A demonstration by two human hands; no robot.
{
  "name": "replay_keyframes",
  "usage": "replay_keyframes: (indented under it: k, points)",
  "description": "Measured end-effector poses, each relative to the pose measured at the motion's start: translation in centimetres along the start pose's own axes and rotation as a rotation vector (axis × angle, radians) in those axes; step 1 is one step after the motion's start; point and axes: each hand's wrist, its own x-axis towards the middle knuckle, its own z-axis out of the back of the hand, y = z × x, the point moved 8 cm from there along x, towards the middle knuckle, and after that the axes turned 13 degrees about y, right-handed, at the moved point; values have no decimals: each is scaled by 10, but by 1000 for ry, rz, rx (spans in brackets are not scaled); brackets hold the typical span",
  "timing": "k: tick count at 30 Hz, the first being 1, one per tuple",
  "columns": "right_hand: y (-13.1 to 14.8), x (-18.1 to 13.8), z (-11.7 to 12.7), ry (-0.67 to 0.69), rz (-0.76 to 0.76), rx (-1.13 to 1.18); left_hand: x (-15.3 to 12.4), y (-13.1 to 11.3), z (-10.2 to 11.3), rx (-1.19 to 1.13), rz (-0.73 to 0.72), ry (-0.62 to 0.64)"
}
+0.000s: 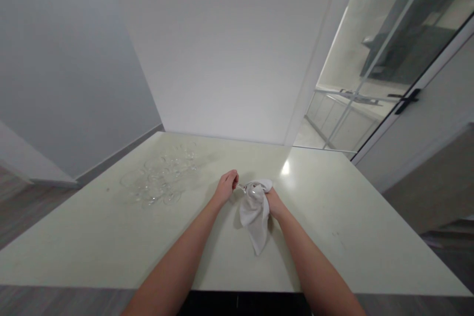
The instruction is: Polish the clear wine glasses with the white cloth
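Observation:
In the head view, my left hand (226, 185) is closed at the stem end of a clear wine glass (242, 187), which lies tilted sideways above the table. A white cloth (255, 212) wraps the glass's bowl, and its loose corner hangs down toward me. My right hand (274, 202) grips the cloth around the bowl from the right; most of its fingers are hidden by the fabric. The foot of the glass is hidden by my left hand.
Several clear stemmed glasses (157, 180) stand grouped on the pale table (314, 237), left of my hands. A white wall (229, 59) rises behind the table's far edge. To the right is a glazed door with a black handle (407, 101).

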Motion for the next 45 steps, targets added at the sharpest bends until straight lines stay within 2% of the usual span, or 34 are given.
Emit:
replay_keyframes:
  k: [3,7,9,12,16,18,20,23,28,30,32,35,37,39,42,44,45]
  points:
    - [-9,0,3,-82,-38,128,0,2,0,-87,36,-12]
    - [-17,-3,14,-258,-47,302,-1,10,-3,-321,67,-53]
    - [-15,-4,17,-296,-21,295,-2,15,-7,-459,75,-70]
    - [-2,-3,12,-256,45,185,-3,21,-18,-539,103,-42]
    - [14,-2,0,-169,99,59,-5,12,-40,-325,73,149]
    - [17,-4,4,-221,119,34,-7,4,-53,-216,24,281]
    - [16,-7,14,-330,123,54,-8,1,-61,-127,-4,372]
    - [9,-9,22,-425,99,109,-8,-4,-59,50,-80,352]
    - [16,-5,12,-326,134,67,-13,-24,-36,297,-258,107]
    - [22,-7,10,-306,163,-11,-16,-29,-24,251,-273,1]
    - [28,-7,5,-249,183,-126,-17,-31,-17,139,-273,-31]
    - [32,-5,-13,-51,205,-341,-15,-33,-18,-22,-311,24]
    - [29,-5,-23,56,187,-384,-13,-30,-20,-116,-313,61]
    - [19,-5,-29,130,95,-264,-11,-23,-25,-222,-268,133]
    - [4,-9,-41,259,-83,18,-9,-13,-40,-400,-183,319]
    - [4,-10,-43,268,-96,59,-9,-10,-44,-477,-152,377]
    - [7,-9,-41,233,-68,5,-9,-9,-44,-491,-152,367]
